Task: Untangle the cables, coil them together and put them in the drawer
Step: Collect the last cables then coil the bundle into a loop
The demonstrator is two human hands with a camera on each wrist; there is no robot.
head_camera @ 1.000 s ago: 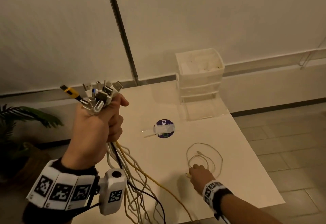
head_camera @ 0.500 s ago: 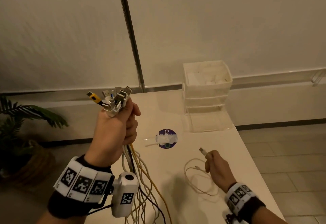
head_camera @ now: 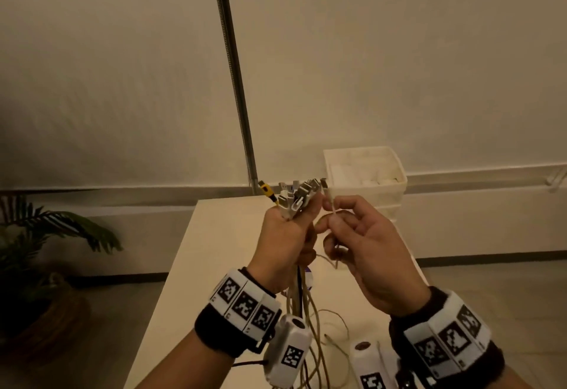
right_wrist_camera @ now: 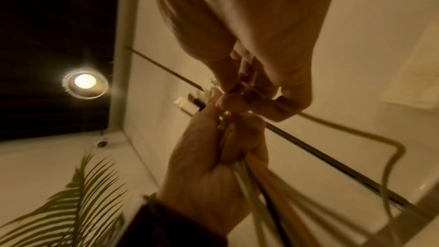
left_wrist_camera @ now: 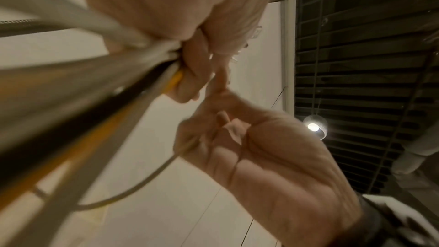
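My left hand point(head_camera: 287, 237) is fisted round a bundle of cables point(head_camera: 302, 312); several plug ends point(head_camera: 294, 197), one yellow, stick up above the fist, and the strands hang down to the white table point(head_camera: 214, 250). My right hand point(head_camera: 352, 235) pinches a thin white cable point(head_camera: 330, 204) just below its plug, holding that plug right beside the bundle's plugs. In the left wrist view the left hand point(left_wrist_camera: 190, 67) clamps white, black and yellow strands point(left_wrist_camera: 106, 100), and the white cable point(left_wrist_camera: 147, 181) loops down from the right hand point(left_wrist_camera: 237, 138). White drawer unit point(head_camera: 368, 174) stands behind the hands.
A metal pole point(head_camera: 234, 82) rises against the wall behind the table. A potted plant point(head_camera: 40, 250) stands on the floor to the left. A purple round sticker point(head_camera: 309, 278) on the table is mostly hidden by the cables. Tiled floor lies right of the table.
My right hand has lifted the white cable's end off the table and brought it up next to the plugs in my left hand. The view has tilted up.
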